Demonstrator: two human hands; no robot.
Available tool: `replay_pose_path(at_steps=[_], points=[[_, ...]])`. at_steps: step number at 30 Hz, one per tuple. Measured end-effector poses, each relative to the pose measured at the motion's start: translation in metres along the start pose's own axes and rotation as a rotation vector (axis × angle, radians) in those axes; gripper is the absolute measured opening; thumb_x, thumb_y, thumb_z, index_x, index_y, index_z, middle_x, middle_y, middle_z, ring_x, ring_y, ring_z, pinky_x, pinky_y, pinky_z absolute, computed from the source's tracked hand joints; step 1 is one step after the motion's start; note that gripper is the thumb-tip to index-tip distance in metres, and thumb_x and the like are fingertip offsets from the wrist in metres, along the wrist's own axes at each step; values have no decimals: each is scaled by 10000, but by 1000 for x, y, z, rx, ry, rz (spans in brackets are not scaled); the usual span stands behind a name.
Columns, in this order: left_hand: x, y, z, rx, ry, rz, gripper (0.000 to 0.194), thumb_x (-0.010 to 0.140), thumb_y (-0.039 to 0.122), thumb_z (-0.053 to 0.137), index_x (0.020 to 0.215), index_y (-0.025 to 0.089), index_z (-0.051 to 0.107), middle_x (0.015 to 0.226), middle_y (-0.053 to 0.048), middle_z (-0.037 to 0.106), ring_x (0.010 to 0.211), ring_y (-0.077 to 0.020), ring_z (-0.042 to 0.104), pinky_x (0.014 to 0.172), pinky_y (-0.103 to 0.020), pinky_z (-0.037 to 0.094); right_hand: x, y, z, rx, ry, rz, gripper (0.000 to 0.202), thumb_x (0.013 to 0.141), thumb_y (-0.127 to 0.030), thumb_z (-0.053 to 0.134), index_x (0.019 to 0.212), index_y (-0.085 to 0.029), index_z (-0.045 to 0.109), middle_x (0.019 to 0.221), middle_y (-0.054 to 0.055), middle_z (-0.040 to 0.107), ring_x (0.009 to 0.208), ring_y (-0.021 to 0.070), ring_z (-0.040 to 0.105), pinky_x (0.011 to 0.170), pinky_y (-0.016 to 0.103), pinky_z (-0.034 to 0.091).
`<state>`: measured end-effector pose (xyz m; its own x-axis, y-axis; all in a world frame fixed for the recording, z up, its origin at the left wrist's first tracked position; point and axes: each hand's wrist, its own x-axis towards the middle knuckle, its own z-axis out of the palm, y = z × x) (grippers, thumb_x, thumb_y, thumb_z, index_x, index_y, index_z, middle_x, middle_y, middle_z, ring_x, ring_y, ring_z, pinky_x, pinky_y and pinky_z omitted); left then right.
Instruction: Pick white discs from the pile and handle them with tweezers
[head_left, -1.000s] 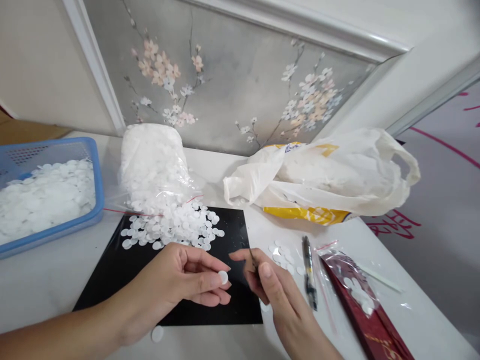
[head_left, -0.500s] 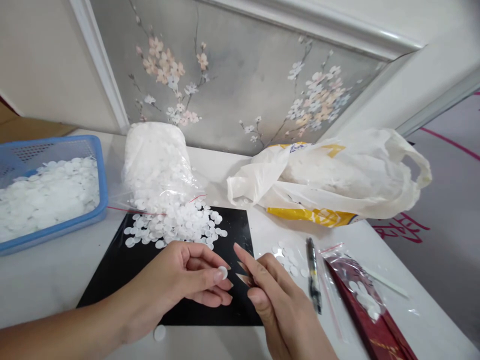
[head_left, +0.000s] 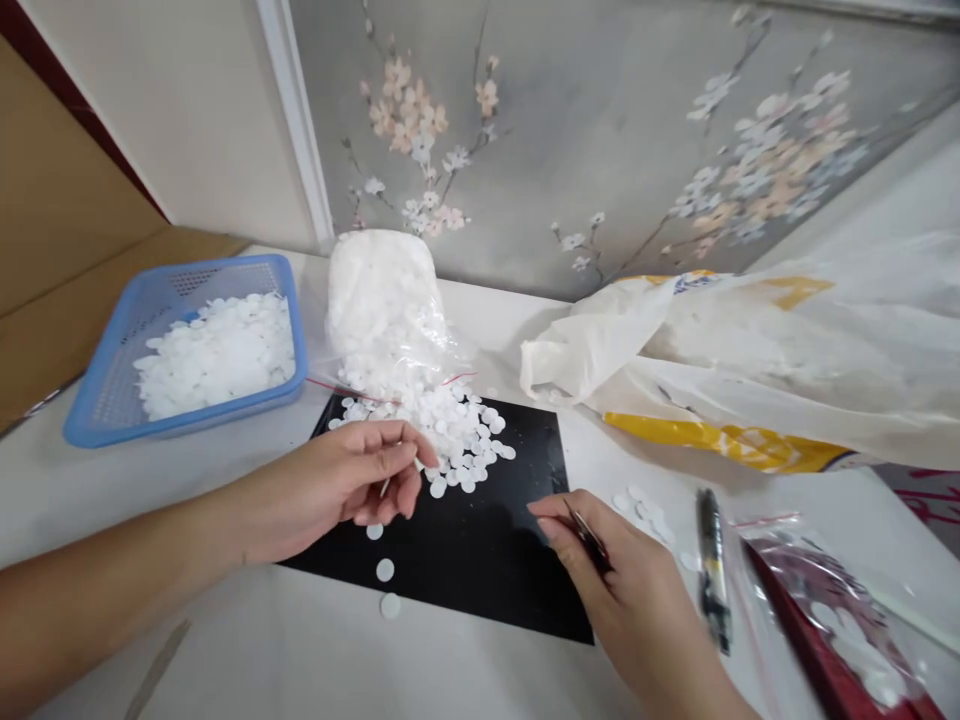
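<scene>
- The left hand hovers over the near edge of the pile of white discs, which lies on the far part of the black mat. The fingers are curled loosely and point down to the discs; the thumb and the forefinger come close together, but I cannot tell if a disc is between them.
- The right hand rests at the right near corner of the black mat. It pinches thin metal tweezers between thumb and fingers, and the other fingers are folded.
- Three single discs lie apart from the pile: one just under the left hand, one near the front edge of the mat, and one on the tabletop just beside that edge.
- The pile spills from a clear bag full of discs, which stands at the far edge of the mat.
- A blue basket with more discs stands at the left side of the tabletop, well apart from the hands.
- A white and yellow plastic bag lies at the far right.
- A black pen lies to the right of the right hand, with some loose discs near it, and a dark red packet lies at the right near corner.
</scene>
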<state>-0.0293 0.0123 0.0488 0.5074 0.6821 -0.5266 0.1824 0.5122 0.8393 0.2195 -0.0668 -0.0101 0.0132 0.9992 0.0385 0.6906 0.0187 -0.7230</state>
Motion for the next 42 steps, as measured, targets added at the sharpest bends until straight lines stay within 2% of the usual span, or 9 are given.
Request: replay_pose_path(at_steps=[3, 7, 13, 19, 24, 30, 32, 36, 42], points=[[-9, -16, -10, 330, 36, -8, 196, 873, 387, 579, 864, 207, 654, 646, 36, 570, 602, -116, 469, 544, -217, 297, -1, -2, 2, 25, -16, -13, 204, 933, -376, 501, 898, -243, 652, 783, 23, 703, 652, 179, 639, 584, 255, 494], [-18, -35, -14, 719, 92, 119, 113, 823, 321, 628, 796, 215, 656, 734, 26, 570, 675, -143, 507, 596, -231, 341, 0, -4, 7, 39, -24, -39, 200, 932, -365, 504, 895, -235, 652, 784, 31, 698, 664, 184, 639, 595, 262, 495], [-24, -51, -6, 995, 66, 208, 74, 851, 206, 565, 796, 220, 612, 839, 6, 570, 795, -179, 521, 666, -254, 344, 1, -8, 13, 47, -46, -73, 192, 929, -349, 509, 873, -228, 647, 761, 26, 691, 627, 171, 624, 557, 252, 478], [-23, -44, 1, 900, 12, 309, 86, 818, 165, 552, 758, 208, 595, 793, 11, 580, 691, -137, 509, 579, -228, 325, -4, -18, 16, 169, -51, -29, 231, 909, -401, 543, 862, -212, 670, 682, 22, 654, 531, 144, 524, 491, 245, 414], [-8, -18, 28, 734, -52, 264, 62, 824, 205, 520, 767, 212, 544, 630, 67, 499, 557, -94, 415, 494, -208, 261, -5, -32, 18, 439, -218, 44, 305, 827, -482, 628, 828, -178, 664, 606, -20, 563, 489, 96, 394, 463, 224, 322], [22, -3, 60, 755, -28, 464, 151, 716, 93, 511, 792, 223, 525, 709, 73, 561, 607, -91, 457, 550, -201, 304, -2, -32, 8, 614, -55, 168, 286, 773, -443, 691, 726, -174, 604, 621, -23, 536, 556, 107, 411, 529, 231, 345], [26, 0, 64, 729, 3, 443, 148, 713, 106, 525, 798, 223, 556, 692, 73, 559, 566, -88, 416, 526, -209, 285, -1, -32, 2, 642, -18, 215, 250, 745, -403, 718, 714, -175, 620, 591, -32, 521, 532, 101, 383, 515, 232, 322], [30, -1, 63, 518, 29, 266, 61, 721, 227, 621, 778, 208, 630, 656, 56, 574, 540, -95, 354, 510, -227, 269, 0, -33, -4, 749, -9, 284, 221, 717, -368, 747, 705, -177, 636, 588, -15, 585, 516, 96, 388, 508, 230, 323], [36, -10, 58, 185, -37, 190, 173, 732, 330, 683, 708, 189, 585, 698, 11, 648, 625, -117, 465, 567, -238, 304, -2, -25, -1, 788, -41, 245, 307, 822, -464, 668, 723, -181, 600, 591, -4, 591, 521, 102, 437, 505, 226, 362]])
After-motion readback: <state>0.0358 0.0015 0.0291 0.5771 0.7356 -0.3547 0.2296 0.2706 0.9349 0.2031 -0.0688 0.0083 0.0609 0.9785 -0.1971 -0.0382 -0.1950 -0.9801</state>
